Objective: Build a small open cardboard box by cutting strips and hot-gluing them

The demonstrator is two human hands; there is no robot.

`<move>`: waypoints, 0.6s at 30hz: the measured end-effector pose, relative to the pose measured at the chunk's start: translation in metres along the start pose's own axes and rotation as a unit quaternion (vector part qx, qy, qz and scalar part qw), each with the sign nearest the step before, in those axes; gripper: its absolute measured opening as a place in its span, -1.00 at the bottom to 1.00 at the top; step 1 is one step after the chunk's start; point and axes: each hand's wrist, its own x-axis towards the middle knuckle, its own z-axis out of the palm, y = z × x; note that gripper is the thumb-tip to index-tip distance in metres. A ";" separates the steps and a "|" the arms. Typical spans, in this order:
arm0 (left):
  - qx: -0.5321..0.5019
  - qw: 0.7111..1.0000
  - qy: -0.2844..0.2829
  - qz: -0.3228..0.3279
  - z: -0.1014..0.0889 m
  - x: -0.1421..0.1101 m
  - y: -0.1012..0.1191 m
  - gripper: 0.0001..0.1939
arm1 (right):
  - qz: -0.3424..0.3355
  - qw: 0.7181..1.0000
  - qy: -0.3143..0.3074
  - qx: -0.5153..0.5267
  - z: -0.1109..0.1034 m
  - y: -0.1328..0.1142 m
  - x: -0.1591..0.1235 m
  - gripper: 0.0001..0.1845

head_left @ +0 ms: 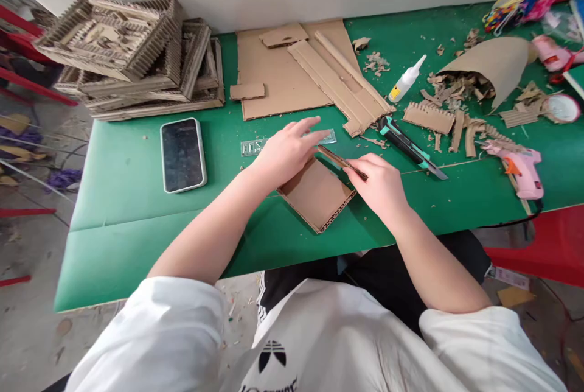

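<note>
My right hand (378, 184) pinches the near end of a narrow cardboard strip (336, 158), holding it on edge over the far right side of a square cardboard piece (317, 195). Corrugated edges show along the near right side of this square. My left hand (292, 150) is open, its fingers stretched out over the square's far left corner and close to the strip's far end. Whether those fingertips touch the strip, I cannot tell. Beneath and behind the left hand lies a clear ruler (252, 147), partly covered.
A phone (183, 156) lies left, before stacked corrugated frames (132, 63). Behind my hands are a cardboard sheet (283, 91) and long strips (340, 84). To the right are a utility knife (410, 147) with its blade out, glue bottle (406, 80), scraps (429, 117) and pink glue gun (520, 170).
</note>
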 end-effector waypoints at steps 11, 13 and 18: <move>0.004 0.989 0.012 0.149 0.022 -0.073 0.050 -0.27 | 0.015 0.998 -0.038 -0.054 0.011 -0.005 -0.006 -0.72; -0.008 0.989 0.007 0.146 0.025 -0.073 0.049 -0.19 | 0.002 0.998 -0.048 -0.048 0.011 -0.005 -0.007 -0.72; -0.016 0.991 -0.006 0.135 0.024 -0.073 0.047 -0.17 | -0.029 0.997 -0.059 -0.032 0.012 -0.002 -0.006 -0.72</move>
